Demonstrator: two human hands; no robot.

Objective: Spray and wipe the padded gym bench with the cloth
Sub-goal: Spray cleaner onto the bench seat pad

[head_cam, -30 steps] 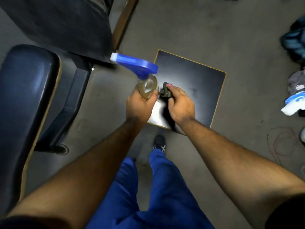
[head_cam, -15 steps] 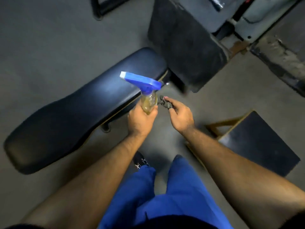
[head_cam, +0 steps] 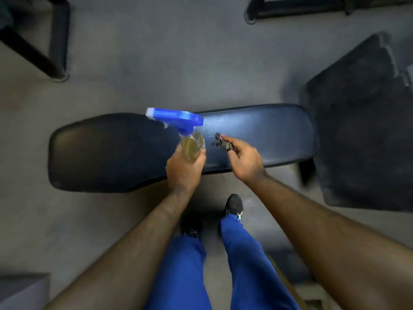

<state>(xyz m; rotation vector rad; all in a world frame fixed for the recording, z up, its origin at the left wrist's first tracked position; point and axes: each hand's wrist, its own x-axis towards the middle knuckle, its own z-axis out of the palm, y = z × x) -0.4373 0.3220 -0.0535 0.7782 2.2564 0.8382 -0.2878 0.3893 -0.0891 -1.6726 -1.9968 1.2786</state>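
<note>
Padded gym bench [head_cam: 257, 130], blurred, part hidden behind hands, small cloth [head_cam: 222, 143] indistinct

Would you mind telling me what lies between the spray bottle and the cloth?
Only bare bench padding shows between the bottle and the cloth, in the head view.

A dark navy padded bench [head_cam: 257, 135] fills the centre, a clear spray bottle [head_cam: 192, 146] of yellowish liquid with a bright blue trigger head above it, royal blue trousers [head_cam: 185, 271] at 6 o'clock on grey floor [head_cam: 169, 63].
</note>
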